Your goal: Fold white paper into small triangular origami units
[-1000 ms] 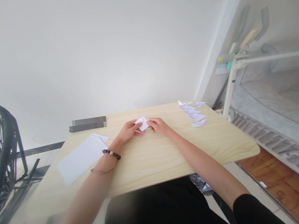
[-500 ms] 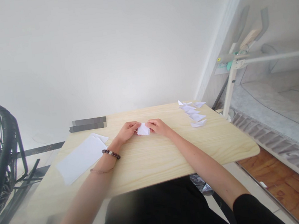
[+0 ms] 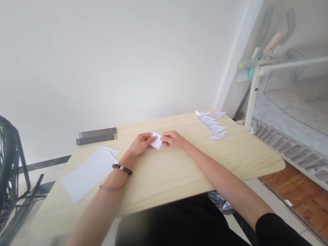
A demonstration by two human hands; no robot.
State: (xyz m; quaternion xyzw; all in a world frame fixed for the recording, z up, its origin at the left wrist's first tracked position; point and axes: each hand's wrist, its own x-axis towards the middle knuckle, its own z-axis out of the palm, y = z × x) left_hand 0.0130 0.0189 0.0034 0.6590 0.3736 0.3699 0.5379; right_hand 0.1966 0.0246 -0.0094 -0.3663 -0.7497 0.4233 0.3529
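White paper square (image 3: 157, 144): sits pinched between left grip (image 3: 140, 144) and right grip (image 3: 173, 139), likely for steadiness. Has pointed pieces (image 3: 217, 129) right of the square, presumably for clearance.

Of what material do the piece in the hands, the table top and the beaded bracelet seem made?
Held piece: probably matt white paper, thin with crisp straight edges.
Table top: smooth, pale, visible grain; wood or laminate, unclear.
Beaded bracelet: dark beads, wood or stone perhaps; too small to tell.

Black sleeve (image 3: 278, 231), dark beaded bracelet (image 3: 122, 168)
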